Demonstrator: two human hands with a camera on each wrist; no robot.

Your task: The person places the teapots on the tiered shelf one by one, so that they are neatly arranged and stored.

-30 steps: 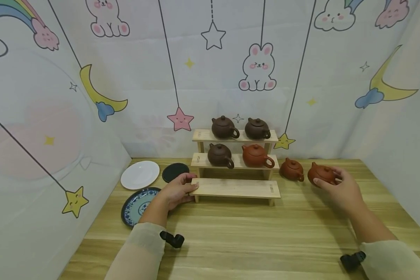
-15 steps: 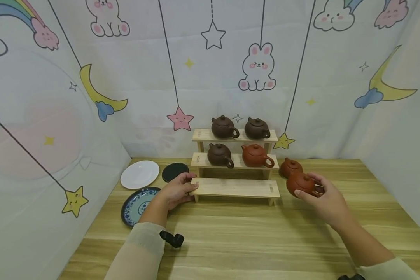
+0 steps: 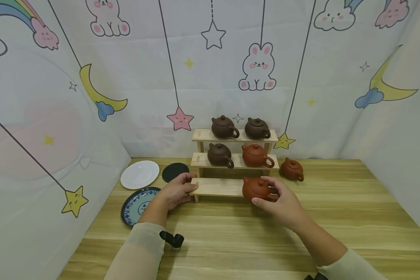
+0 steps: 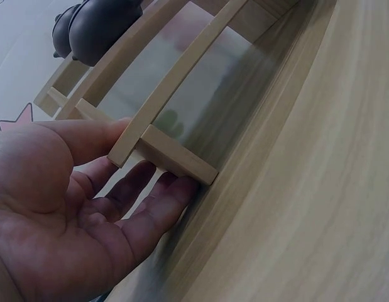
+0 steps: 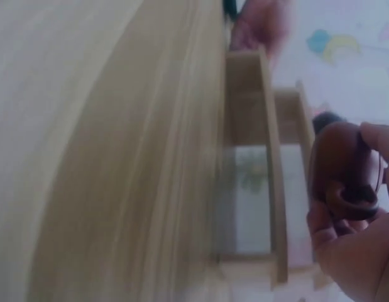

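Observation:
A three-step wooden display stand [image 3: 213,186] is at the middle of the table. My left hand [image 3: 176,191] grips the left end of its lowest step, thumb on top and fingers curled at the side support, as the left wrist view shows. A reddish-brown teapot [image 3: 256,190] is held in my right hand [image 3: 283,202] by its body, at the right end of the lowest step. The right wrist view is blurred; whether the teapot [image 5: 342,163] touches the step is hard to tell. On the middle step sit a dark brown teapot [image 3: 219,154] and a reddish one [image 3: 255,155].
Two dark teapots, one left [image 3: 224,127] and one right [image 3: 257,128], occupy the top step. Right of the stand, a smaller reddish teapot [image 3: 291,169] rests on the table. At left lie a white plate [image 3: 140,174], a black round dish [image 3: 175,172] and a blue-patterned plate [image 3: 131,210].
My right hand has carried the reddish teapot leftward from the table's right side, past the smaller teapot, to the lowest step. My left hand has stayed on the stand.

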